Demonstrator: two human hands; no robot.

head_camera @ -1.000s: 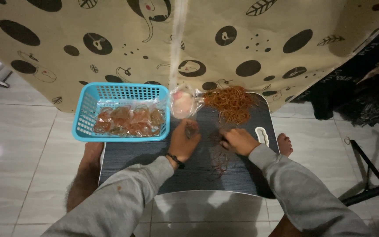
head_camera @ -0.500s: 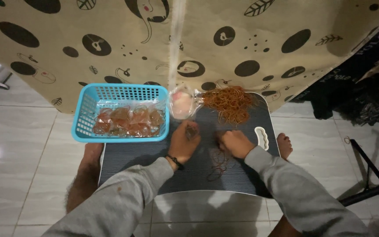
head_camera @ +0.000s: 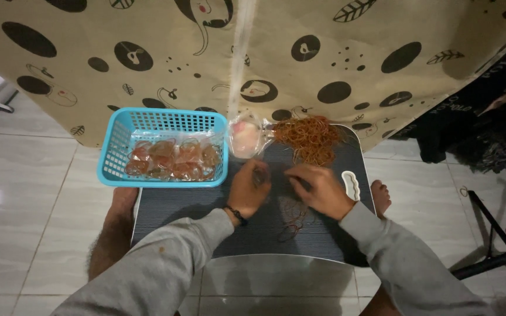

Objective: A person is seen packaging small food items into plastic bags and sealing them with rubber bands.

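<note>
While both hands worked close together over the middle of the dark ribbed lap tray (head_camera: 177, 216), the rubber bands (head_camera: 293, 213) they were handling lay as a thin scatter of orange-brown loops under and just below the right hand (head_camera: 318, 190). That hand rested palm down with its fingers curled onto the scatter, seemingly pinching a few bands, though what it held was hidden beneath the knuckles. The left hand (head_camera: 248, 190), a dark band at its wrist, was loosely closed, fingertips drawn together near the right hand's; whether anything sat between them could not be told.

Compared with a second before, the two hands had drawn slightly nearer each other and stayed on the same patch of tray, while everything else remained where it was. Judging from that, the gathering of loose bands into a small bunch was in hand and not yet finished.

Just beyond the hands, the large heap of rubber bands (head_camera: 311, 137) sat at the tray's far edge, with a small clear plastic bag (head_camera: 245, 139) beside it on the left. Further left, a blue plastic basket (head_camera: 118, 131) held several filled packets of bands (head_camera: 171, 159). A white oval handle slot (head_camera: 351, 184) lay near the tray's right rim, and a spotted beige curtain (head_camera: 147, 35) hung behind.
</note>
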